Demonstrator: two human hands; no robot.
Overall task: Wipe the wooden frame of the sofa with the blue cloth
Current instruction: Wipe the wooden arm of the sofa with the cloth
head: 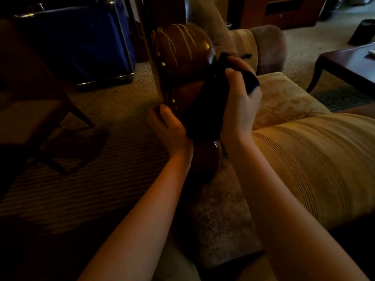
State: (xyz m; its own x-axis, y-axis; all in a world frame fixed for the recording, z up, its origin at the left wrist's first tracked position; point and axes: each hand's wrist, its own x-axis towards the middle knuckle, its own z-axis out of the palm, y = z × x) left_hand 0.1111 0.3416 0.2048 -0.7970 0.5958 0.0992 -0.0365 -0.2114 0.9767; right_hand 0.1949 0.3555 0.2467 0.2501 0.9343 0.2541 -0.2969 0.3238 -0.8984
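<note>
The sofa's glossy dark wooden frame (182,57) runs along the arm in the middle of the view, with pale streaks on its rounded far end. A dark blue cloth (205,106) lies draped over the frame. My right hand (239,96) grips the cloth's upper part, fingers curled round it. My left hand (168,126) grips the outer side of the frame beside the cloth's lower end; whether it also pinches the cloth is hidden.
Beige sofa cushions (316,163) fill the right side. A blue trolley bag on a metal frame (81,41) stands on the carpet at the back left. A dark chair (30,102) is at left, and a dark low table (351,65) at far right.
</note>
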